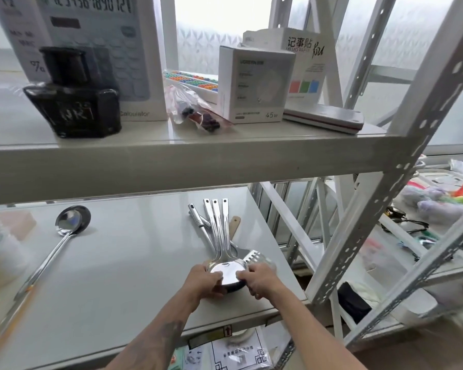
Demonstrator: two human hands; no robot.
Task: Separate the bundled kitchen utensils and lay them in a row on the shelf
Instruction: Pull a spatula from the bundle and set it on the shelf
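Steel glints near the front edge of the lower shelf (134, 252), where a bundle of utensils (221, 236) lies with its handles fanned away from the person. Both hands meet on the stacked spoon bowls (229, 272) at the near end: the left hand (205, 283) curls its fingers around the left rim, thumb on top, and the right hand (257, 280) grips the right rim the same way. How many bowls are nested there is hard to tell, since the hands cover the edges. A slotted turner (254, 256) pokes out behind the right hand, and a wooden handle (234, 227) shows only its tip behind the metal ones. Far to the left on the same shelf a single ladle (64, 236) lies apart, its long handle running towards the frame's corner. Above, the upper shelf (171, 153) carries an ink bottle (74, 100), a calculator box (96, 49) cut off at the top, and a white charger box (254, 84).
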